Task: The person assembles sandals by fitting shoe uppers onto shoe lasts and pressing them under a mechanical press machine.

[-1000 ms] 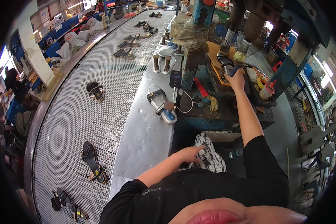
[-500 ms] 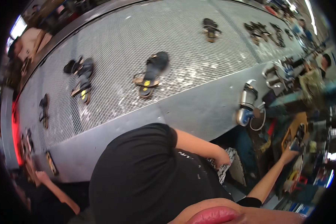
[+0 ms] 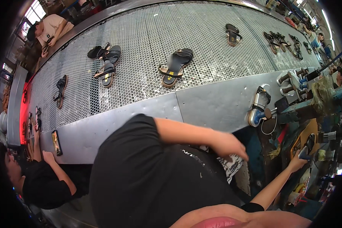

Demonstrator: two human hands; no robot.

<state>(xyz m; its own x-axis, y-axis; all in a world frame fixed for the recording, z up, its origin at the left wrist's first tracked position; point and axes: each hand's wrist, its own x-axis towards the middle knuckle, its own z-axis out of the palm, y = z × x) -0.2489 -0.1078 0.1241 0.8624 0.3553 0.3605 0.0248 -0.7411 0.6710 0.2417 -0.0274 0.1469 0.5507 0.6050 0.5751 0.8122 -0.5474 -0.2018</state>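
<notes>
My left hand [image 3: 230,146] is in front of my body, slightly blurred. Its fingers are stretched out and nothing shows in them. Off to the right, my right hand [image 3: 298,163] is closed around a grey-blue shoe last [image 3: 304,152], with a black sandal [image 3: 311,141] at its upper end. On the metal edge of the bench, nearest to my left hand, lies a black strappy sandal [image 3: 263,95] on a silver and blue last [image 3: 256,115]. Farther off, a black sandal with a tan sole edge [image 3: 176,67] rests on the perforated conveyor surface [image 3: 140,76].
More black sandals [image 3: 109,66] are spread along the conveyor. Several metal lasts [image 3: 292,83] stand at the bench's right end. A phone [image 3: 56,143] lies on the left edge beside a co-worker [image 3: 45,178]. Another person [image 3: 51,32] holds a sandal across the conveyor.
My left hand has lifted from near my lap, and its fingers have straightened. My right hand keeps its hold on the last. The view has turned, so the sandals appear farther right.
</notes>
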